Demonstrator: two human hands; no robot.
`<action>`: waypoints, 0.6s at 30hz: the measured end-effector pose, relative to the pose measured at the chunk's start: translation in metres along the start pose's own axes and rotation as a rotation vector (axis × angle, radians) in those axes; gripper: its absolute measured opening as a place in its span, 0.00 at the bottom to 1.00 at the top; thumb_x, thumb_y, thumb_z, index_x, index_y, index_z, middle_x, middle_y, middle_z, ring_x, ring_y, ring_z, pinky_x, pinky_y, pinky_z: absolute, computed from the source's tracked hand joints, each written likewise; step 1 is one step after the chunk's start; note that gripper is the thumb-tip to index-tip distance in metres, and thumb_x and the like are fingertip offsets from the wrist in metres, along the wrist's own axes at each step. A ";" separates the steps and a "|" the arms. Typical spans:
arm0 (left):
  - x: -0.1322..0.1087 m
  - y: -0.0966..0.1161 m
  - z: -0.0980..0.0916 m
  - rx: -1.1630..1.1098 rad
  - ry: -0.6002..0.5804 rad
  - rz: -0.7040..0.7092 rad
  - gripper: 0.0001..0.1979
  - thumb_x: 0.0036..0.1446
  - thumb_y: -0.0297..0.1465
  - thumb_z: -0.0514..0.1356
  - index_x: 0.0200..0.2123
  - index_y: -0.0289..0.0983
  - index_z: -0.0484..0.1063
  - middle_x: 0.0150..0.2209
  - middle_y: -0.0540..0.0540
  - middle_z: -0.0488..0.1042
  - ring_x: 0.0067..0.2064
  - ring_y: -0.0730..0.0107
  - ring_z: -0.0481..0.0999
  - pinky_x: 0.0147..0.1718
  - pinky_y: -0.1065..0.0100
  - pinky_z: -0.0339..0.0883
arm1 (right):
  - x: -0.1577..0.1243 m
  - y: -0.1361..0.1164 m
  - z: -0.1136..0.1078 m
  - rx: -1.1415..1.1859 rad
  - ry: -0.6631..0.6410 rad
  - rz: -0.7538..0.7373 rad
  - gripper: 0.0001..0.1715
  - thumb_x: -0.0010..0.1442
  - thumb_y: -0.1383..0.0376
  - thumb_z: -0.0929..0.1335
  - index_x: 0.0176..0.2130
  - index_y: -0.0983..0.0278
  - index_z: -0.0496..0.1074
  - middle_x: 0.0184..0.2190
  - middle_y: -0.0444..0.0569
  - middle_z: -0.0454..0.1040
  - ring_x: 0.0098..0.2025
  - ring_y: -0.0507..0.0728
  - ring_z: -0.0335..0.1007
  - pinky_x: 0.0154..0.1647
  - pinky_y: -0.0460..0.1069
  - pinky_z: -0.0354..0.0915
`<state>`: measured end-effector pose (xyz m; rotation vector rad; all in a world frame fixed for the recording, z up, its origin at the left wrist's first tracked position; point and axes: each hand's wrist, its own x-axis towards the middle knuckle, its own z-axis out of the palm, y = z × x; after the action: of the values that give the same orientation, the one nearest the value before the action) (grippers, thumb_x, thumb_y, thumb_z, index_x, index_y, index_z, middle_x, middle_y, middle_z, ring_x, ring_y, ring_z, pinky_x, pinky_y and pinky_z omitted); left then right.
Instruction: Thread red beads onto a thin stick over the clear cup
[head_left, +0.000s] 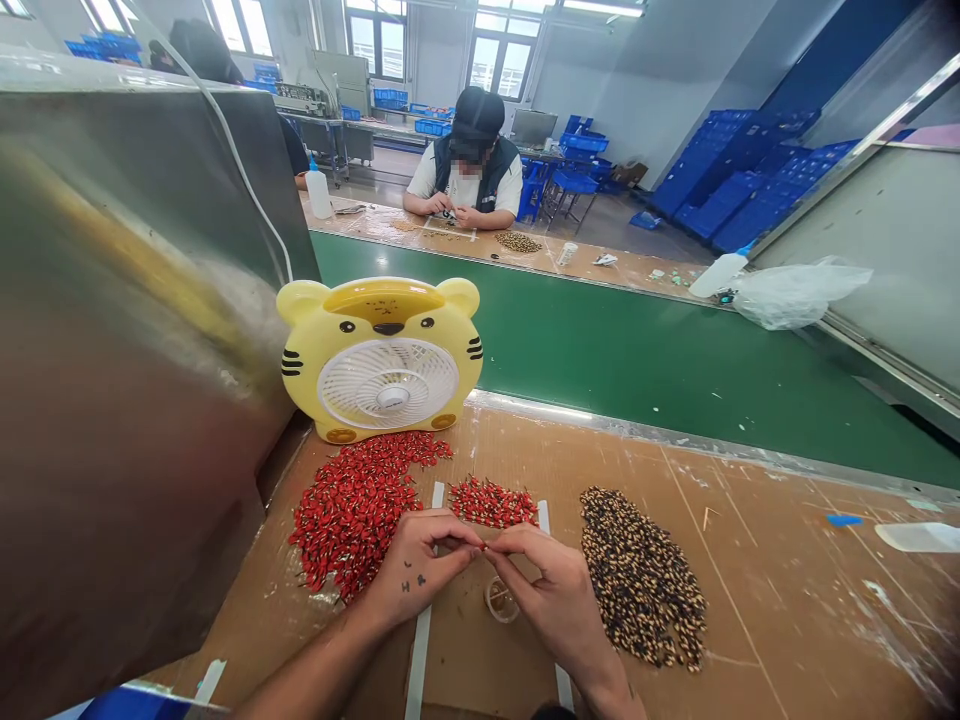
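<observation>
My left hand (416, 565) and my right hand (551, 590) meet above the cardboard-covered bench (757, 580), their fingertips pinching a tiny red piece (481, 548) between them. A large heap of small red pieces (356, 515) lies left of my left hand. A smaller red heap (491, 503) sits just beyond my fingers, between strips of white tape (438, 495). Right of my right hand is a heap of small black-and-tan pieces (637, 575). A clear tape roll (501, 600) lies under my hands.
A yellow tiger-shaped fan (382, 360) stands behind the red heap, beside a tall steel panel (127, 350). A green conveyor belt (637, 365) runs beyond the bench. Across it, a seated co-worker (469, 155) works with both hands. Blue crates (735, 180) are stacked behind.
</observation>
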<state>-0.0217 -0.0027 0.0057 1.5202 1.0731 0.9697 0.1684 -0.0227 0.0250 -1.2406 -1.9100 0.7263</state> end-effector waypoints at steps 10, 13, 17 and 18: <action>-0.002 -0.003 0.002 0.053 -0.015 0.002 0.06 0.52 0.24 0.64 0.29 0.36 0.83 0.25 0.46 0.79 0.28 0.68 0.74 0.30 0.71 0.63 | -0.003 0.009 0.001 -0.001 -0.027 -0.021 0.06 0.63 0.70 0.68 0.34 0.61 0.74 0.30 0.46 0.78 0.33 0.55 0.74 0.36 0.47 0.68; -0.001 -0.001 0.003 0.078 -0.007 0.048 0.07 0.53 0.23 0.64 0.31 0.36 0.83 0.26 0.46 0.79 0.28 0.69 0.74 0.29 0.72 0.64 | -0.001 0.009 0.003 0.012 -0.023 -0.021 0.06 0.63 0.70 0.68 0.35 0.61 0.74 0.31 0.45 0.78 0.34 0.55 0.75 0.37 0.47 0.68; 0.004 -0.001 -0.001 0.151 0.013 0.128 0.08 0.56 0.24 0.62 0.34 0.38 0.82 0.31 0.46 0.80 0.32 0.70 0.76 0.32 0.73 0.67 | 0.001 0.014 -0.001 0.005 0.037 -0.044 0.02 0.62 0.68 0.69 0.38 0.61 0.74 0.34 0.46 0.79 0.36 0.55 0.76 0.39 0.48 0.69; 0.006 -0.002 -0.003 0.192 0.040 0.136 0.08 0.57 0.24 0.61 0.34 0.38 0.82 0.32 0.46 0.81 0.33 0.69 0.77 0.34 0.72 0.68 | 0.001 0.017 -0.004 -0.010 0.071 -0.048 0.02 0.62 0.67 0.70 0.39 0.61 0.74 0.35 0.46 0.79 0.36 0.55 0.76 0.40 0.48 0.69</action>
<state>-0.0234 0.0044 0.0051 1.7552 1.1288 1.0162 0.1803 -0.0154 0.0147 -1.2071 -1.8805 0.6402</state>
